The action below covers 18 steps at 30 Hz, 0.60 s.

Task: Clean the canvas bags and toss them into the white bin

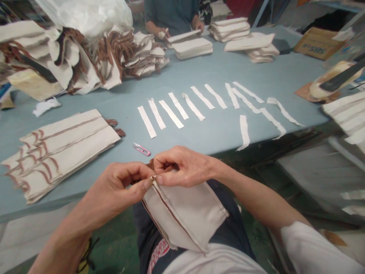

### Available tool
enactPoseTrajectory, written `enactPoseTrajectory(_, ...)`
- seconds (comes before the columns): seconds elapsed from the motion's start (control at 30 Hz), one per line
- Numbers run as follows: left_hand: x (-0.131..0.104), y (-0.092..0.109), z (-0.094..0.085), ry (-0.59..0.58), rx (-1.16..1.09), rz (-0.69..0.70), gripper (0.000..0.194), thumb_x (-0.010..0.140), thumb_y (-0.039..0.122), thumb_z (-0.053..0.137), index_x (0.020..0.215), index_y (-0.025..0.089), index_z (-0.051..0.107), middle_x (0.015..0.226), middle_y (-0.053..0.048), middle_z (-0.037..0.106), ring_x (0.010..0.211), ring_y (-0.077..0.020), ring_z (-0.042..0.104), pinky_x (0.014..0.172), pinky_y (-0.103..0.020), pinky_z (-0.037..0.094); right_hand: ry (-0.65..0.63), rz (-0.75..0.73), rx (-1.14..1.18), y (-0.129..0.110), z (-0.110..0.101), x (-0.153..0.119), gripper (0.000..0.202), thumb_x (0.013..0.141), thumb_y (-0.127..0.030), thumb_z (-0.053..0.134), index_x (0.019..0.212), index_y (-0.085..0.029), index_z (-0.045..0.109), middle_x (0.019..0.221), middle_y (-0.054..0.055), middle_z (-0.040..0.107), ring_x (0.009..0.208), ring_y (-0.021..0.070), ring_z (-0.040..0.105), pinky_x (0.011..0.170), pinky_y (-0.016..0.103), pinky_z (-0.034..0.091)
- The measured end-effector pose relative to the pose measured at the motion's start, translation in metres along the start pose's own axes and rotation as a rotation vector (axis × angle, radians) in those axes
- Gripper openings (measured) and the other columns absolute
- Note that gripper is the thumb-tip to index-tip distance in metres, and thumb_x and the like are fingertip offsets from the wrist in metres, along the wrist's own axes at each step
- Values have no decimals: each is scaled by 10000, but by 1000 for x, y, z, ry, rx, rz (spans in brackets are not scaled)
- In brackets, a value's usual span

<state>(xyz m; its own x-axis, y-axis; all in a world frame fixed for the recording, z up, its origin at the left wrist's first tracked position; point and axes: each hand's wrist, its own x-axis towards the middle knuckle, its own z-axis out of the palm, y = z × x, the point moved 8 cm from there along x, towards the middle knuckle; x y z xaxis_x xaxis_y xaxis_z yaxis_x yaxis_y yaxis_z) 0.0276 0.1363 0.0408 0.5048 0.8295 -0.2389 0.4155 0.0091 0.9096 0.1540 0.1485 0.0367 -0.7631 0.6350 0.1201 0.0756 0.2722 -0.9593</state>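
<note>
Over my lap hangs a cream fabric piece (188, 213) with brown-edged seams, its upper edge pinched between both hands. My left hand (128, 186) is closed on the edge, thumb and forefinger pressed together at the seam's top. Right beside it, my right hand (182, 167) grips the same edge with curled fingers, and a bit of brown material shows behind them. Just beyond my hands, pink-handled thread snips (142, 149) lie on the blue-grey table (182, 140).
White strips (171, 114) lie spread across the table. Stacked cream pieces (68, 144) sit at left, with a large fabric heap (85, 57) behind. Across the table, a co-worker (172, 17) handles cream pieces (192, 47). A cardboard box (318, 42) stands at the back right.
</note>
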Motion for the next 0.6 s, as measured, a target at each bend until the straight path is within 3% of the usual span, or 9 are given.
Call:
enactPoseTrajectory(0.23, -6, -13, -3, -33, -71, -85, 267, 855, 409, 796, 760, 160, 811, 658, 3, 636, 607, -116, 501, 543, -160, 420, -15, 32, 42, 8, 9, 7, 160, 868, -297, 621, 760, -205, 547, 656, -77, 439, 657, 104, 404, 627, 257, 306)
enactPoseTrajectory(0.4, -5, -25, -8, -42, -97, -94, 323, 880, 437, 815, 707, 166, 776, 611, 37, 544, 589, -96, 419, 525, -146, 367, -22, 31, 40, 10, 11, 12, 156, 866, -294, 627, 763, -201, 557, 660, -74, 455, 651, 101, 400, 624, 257, 303)
enactPoseTrajectory(0.6, -7, -31, -10, -88, -145, -108, 263, 921, 439, 790, 821, 207, 864, 728, 6, 701, 673, -129, 545, 609, -160, 460, -47, 7, 132, 18, 13, 15, 232, 903, -389, 666, 810, -188, 597, 708, -65, 496, 654, 101, 431, 637, 252, 361)
